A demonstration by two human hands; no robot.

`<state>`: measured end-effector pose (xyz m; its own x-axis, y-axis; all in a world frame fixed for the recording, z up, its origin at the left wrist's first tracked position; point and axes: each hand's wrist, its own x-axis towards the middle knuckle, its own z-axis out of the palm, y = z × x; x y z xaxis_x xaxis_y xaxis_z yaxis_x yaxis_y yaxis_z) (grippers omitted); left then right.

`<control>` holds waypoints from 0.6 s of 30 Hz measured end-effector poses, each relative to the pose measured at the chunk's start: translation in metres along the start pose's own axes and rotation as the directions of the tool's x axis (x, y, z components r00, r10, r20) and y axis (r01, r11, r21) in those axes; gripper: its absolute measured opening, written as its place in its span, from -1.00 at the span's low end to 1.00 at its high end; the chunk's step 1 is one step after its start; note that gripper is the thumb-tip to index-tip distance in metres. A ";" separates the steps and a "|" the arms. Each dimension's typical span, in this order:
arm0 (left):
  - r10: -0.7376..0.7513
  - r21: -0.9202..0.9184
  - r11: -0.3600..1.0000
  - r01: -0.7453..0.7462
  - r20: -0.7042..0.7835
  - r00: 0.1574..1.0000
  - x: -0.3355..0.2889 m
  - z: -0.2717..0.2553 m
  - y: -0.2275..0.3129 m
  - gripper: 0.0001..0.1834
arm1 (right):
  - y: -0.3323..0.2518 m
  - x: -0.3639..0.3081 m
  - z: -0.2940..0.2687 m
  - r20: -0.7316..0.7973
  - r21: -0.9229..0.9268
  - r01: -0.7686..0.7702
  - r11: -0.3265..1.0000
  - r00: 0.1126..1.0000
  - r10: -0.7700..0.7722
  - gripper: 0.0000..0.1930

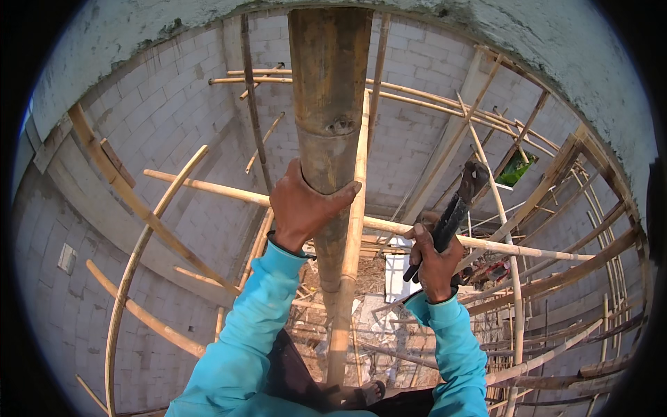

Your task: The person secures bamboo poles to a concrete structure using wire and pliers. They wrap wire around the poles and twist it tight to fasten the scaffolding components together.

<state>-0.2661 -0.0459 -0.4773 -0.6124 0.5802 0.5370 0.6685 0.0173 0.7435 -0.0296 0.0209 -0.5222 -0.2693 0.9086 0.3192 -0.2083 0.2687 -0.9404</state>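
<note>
A thick brown bamboo pole (325,90) stands upright before me, rising to the concrete edge above. My left hand (306,205) is wrapped round it from the left, thumb across its front. Close along its right side runs a thinner pale bamboo pole (353,243). My right hand (435,265) is closed round a black-handled tool (453,217). The tool's dark head points up and away to the right; its exact kind is unclear. Behind both hands passes a horizontal bamboo pole (528,247).
Bamboo scaffolding surrounds me, with a curved pole (128,278) on the left and wooden beams (556,281) on the right. Pale block walls (167,104) enclose the space. A rough concrete edge (556,42) arches overhead. Far below lies littered ground (375,306). My sandaled foot (375,391) shows low down.
</note>
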 end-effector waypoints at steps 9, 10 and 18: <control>0.063 0.003 0.998 -0.063 -0.032 0.997 0.000 0.013 -0.004 -0.14 | -0.034 -0.013 -0.001 -0.015 0.020 -0.001 1.000 1.000 0.001 -0.65; 0.074 -0.006 0.997 -0.075 -0.049 0.996 0.001 0.010 -0.003 -0.13 | -0.049 -0.018 -0.001 -0.015 -0.032 0.044 0.999 0.999 -0.045 -0.66; 0.026 -0.003 1.000 -0.026 -0.046 0.999 0.004 0.000 -0.004 -0.12 | -0.306 -0.013 -0.059 0.087 -0.712 0.664 0.229 0.407 -0.909 -0.77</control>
<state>-0.2713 -0.0434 -0.4777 -0.6135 0.5428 0.5736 0.6828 -0.0001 0.7306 0.0928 -0.0547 -0.2454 -0.0021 0.0976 0.9952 0.4434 0.8921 -0.0866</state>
